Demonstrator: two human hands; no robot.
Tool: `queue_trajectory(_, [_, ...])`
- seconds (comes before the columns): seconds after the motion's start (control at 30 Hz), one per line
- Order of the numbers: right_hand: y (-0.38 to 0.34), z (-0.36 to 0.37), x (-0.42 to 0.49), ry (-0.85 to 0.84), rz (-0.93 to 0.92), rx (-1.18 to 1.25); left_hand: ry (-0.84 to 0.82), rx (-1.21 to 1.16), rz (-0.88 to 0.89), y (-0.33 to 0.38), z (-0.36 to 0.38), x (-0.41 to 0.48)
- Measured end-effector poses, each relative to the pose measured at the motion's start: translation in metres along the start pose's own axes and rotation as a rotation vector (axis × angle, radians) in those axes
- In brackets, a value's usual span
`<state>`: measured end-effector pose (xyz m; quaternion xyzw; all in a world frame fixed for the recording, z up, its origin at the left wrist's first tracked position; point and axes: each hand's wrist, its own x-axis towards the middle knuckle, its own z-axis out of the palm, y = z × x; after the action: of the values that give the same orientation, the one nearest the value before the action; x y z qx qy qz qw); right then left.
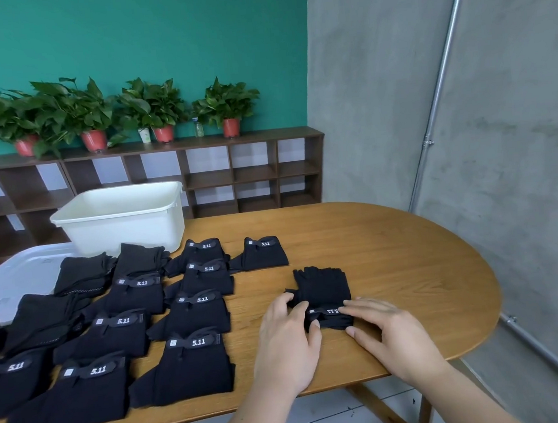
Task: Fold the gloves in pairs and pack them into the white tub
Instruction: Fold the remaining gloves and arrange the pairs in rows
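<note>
On my feed both hands sit on one black glove pair (323, 291), which lies on the right part of the wooden counter (410, 260), fingertips pointing away and the 5.11 cuff strap nearest me. The left hand (289, 342) has its fingers (287, 303) curled over the pair's left edge and grips the fabric there. The right hand (386, 330) lies flat, its straight fingers (357, 307) pressing on the strap and its thumb against the near edge.

The white tub (120, 222) stands at the far left of the counter, well apart from the hands. I can see only its pale inner walls; its floor is hidden behind the near wall, so I cannot tell what is in it.

Between tub and hands the other black gloves (192, 316) lie in rows, most with the 5.11 strap up. A few at the left rest on a flat white lid (13, 278).
</note>
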<state>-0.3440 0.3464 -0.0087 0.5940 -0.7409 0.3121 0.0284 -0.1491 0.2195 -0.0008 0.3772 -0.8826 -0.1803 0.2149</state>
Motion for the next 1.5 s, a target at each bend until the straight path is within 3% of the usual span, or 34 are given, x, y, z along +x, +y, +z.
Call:
queue_trajectory(0.27, [-0.001,0.001,0.0,0.082,-0.015,-0.001,-0.037,0.01,0.152,0.002,-0.005,-0.004])
queue_trajectory(0.63, [-0.009,-0.008,-0.002,0.134,0.047,0.06,0.012,-0.053,0.133,0.0,-0.007,-0.001])
queue_trajectory(0.93, [-0.007,-0.007,0.001,-0.06,0.071,-0.041,0.074,-0.088,0.127,-0.005,-0.002,0.001])
queue_trajectory(1.07, [-0.004,-0.005,0.004,0.004,0.031,-0.032,0.091,-0.137,0.129,-0.008,-0.001,0.001])
queue_trajectory(1.5, [-0.008,-0.011,0.001,0.093,0.208,0.139,0.072,-0.164,0.12,-0.002,-0.01,-0.003])
